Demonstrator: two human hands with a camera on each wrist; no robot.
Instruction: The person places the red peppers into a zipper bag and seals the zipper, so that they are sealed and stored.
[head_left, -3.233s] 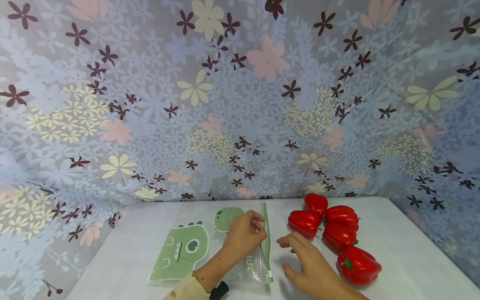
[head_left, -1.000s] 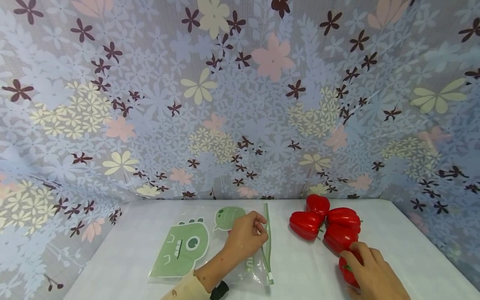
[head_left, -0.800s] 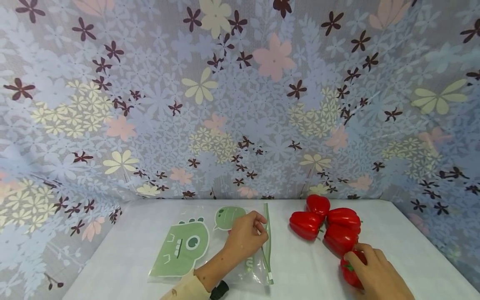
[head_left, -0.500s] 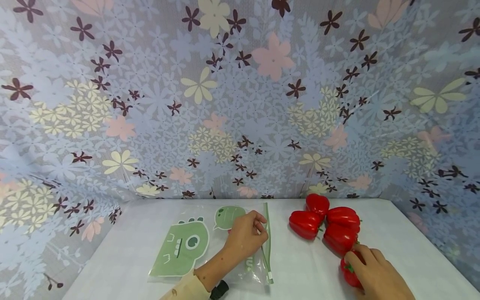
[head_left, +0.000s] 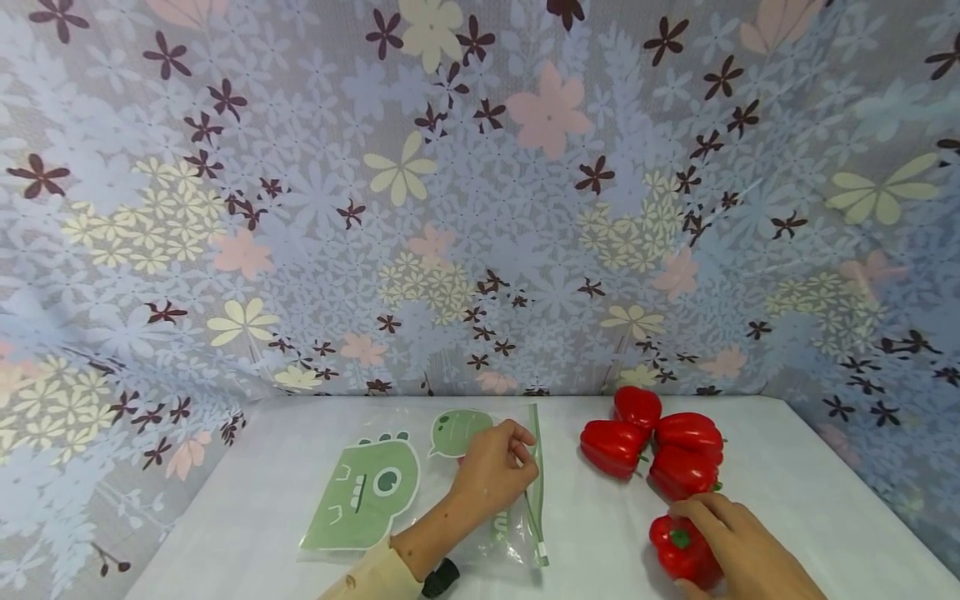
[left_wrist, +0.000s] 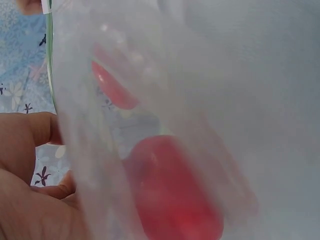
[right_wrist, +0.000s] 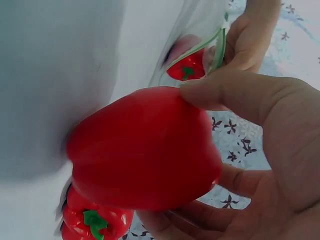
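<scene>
Head view shows the right hand gripping a red pepper, its thumb and fingers curled round the glossy sides; whether the pepper is clear of the tabletop is hard to tell. To its left, the left hand pinches the edge of a zip bag, whose green mouth faces the right hand. Through that mouth, the right wrist view shows what looks like a pepper in the bag, close to the left hand.

Slipping seems the first risk: the skin looks smooth, and the thumb presses near one end, so a loosened hold could let the fruit roll. Forward of the right hand sit four loose peppers, the nearest just beside its fingers; a forward swing might knock that one away. If the left hand's pinch fails, the thin film could sag and the mouth fall shut. Any pull on the bag might slide it along, or let the pepper inside roll out.
</scene>
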